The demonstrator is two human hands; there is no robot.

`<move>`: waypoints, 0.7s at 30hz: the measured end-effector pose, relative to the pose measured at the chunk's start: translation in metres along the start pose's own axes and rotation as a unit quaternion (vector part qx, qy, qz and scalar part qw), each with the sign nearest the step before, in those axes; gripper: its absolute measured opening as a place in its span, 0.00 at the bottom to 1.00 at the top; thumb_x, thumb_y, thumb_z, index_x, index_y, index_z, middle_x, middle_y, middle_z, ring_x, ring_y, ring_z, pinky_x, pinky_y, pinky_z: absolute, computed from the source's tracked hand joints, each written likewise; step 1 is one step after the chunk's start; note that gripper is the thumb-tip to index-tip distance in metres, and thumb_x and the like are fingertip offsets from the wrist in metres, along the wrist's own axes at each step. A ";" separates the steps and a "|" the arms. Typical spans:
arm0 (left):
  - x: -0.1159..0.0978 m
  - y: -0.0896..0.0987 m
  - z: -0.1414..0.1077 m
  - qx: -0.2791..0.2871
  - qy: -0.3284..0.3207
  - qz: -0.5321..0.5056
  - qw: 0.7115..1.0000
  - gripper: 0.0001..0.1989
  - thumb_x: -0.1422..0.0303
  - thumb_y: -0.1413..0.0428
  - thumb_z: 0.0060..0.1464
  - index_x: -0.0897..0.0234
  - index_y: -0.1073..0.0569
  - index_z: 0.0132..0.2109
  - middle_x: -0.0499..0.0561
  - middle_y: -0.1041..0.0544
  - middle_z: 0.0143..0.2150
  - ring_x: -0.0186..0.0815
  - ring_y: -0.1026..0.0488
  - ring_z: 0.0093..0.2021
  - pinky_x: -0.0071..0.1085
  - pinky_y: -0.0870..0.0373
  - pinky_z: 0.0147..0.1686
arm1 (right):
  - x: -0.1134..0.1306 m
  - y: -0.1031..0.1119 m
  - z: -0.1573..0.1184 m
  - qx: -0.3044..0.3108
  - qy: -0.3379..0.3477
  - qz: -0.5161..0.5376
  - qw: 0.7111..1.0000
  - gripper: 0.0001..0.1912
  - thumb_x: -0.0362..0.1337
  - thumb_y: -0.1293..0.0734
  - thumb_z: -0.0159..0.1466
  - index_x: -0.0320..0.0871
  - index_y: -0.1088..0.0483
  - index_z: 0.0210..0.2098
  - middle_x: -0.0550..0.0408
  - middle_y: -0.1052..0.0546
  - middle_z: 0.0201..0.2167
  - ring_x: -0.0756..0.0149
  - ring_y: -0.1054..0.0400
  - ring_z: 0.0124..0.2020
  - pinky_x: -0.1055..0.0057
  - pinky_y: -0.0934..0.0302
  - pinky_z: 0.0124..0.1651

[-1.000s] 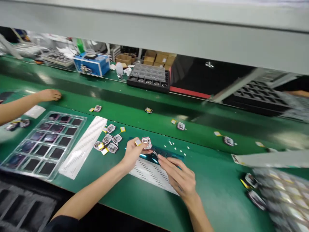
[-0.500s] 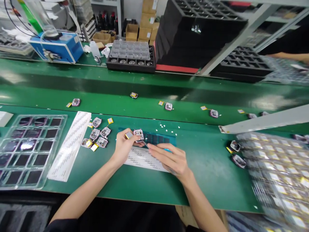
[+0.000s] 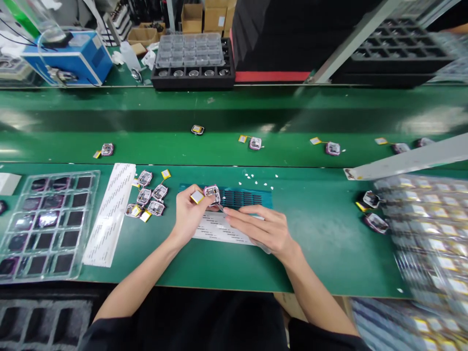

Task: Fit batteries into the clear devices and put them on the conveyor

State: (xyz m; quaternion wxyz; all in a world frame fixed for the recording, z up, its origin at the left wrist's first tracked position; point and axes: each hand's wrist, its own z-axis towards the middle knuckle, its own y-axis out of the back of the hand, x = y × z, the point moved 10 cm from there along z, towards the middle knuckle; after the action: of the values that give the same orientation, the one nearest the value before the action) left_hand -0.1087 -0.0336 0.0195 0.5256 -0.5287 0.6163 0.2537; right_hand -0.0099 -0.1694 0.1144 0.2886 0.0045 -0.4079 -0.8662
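Note:
My left hand (image 3: 190,212) holds a small silver square part (image 3: 212,193) with a yellow pad (image 3: 197,197) on a lead, just above a blue sticker sheet (image 3: 241,197). My right hand (image 3: 261,228) pinches thin tweezers (image 3: 220,207) whose tip touches the part. Both hands rest over a white backing sheet (image 3: 215,231). Left of my left hand lies a cluster of several similar parts (image 3: 148,200).
A clear compartment tray (image 3: 44,224) and a white strip (image 3: 109,212) lie at the left. The green conveyor belt (image 3: 219,146) carries spaced parts. Clear trays of parts (image 3: 427,229) sit at the right. Black trays (image 3: 193,73) and a blue box (image 3: 69,61) stand beyond.
The view has tilted down and shifted; another person's arm at the left is no longer in view. My hands stay on the part with the tweezers at it.

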 end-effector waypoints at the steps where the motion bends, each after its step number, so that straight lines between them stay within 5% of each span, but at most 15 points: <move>1: 0.000 -0.001 0.000 0.003 -0.002 0.002 1.000 0.17 0.65 0.32 0.39 0.62 0.34 0.23 0.40 0.30 0.19 0.31 0.26 0.20 0.28 0.23 0.24 | -0.003 0.000 -0.001 -0.006 -0.016 0.022 1.000 0.21 0.26 0.36 0.73 0.46 0.30 0.63 0.53 0.18 0.50 0.62 0.22 0.43 0.65 0.22 0.38; 7: 0.000 -0.012 -0.004 0.039 0.002 0.014 0.999 0.21 0.56 0.29 0.42 0.63 0.28 0.33 0.46 0.23 0.21 0.37 0.22 0.19 0.27 0.25 0.20 | -0.022 0.003 -0.007 -0.082 -0.111 0.154 0.978 0.30 0.20 0.34 0.68 0.50 0.31 0.65 0.50 0.18 0.51 0.61 0.22 0.46 0.61 0.21 0.42; 21: 0.000 -0.008 -0.004 0.016 -0.003 0.011 1.000 0.24 0.55 0.26 0.41 0.64 0.29 0.33 0.46 0.22 0.22 0.38 0.20 0.21 0.27 0.22 0.22 | -0.023 0.012 -0.006 -0.109 -0.118 0.111 0.981 0.31 0.21 0.33 0.67 0.52 0.31 0.65 0.55 0.17 0.48 0.62 0.20 0.42 0.64 0.21 0.38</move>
State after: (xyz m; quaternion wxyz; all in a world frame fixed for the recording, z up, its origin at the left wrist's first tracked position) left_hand -0.1028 -0.0393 0.0232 0.5332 -0.5126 0.6243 0.2511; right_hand 0.0168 -0.1684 0.1136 0.3312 -0.1746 -0.3403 -0.8626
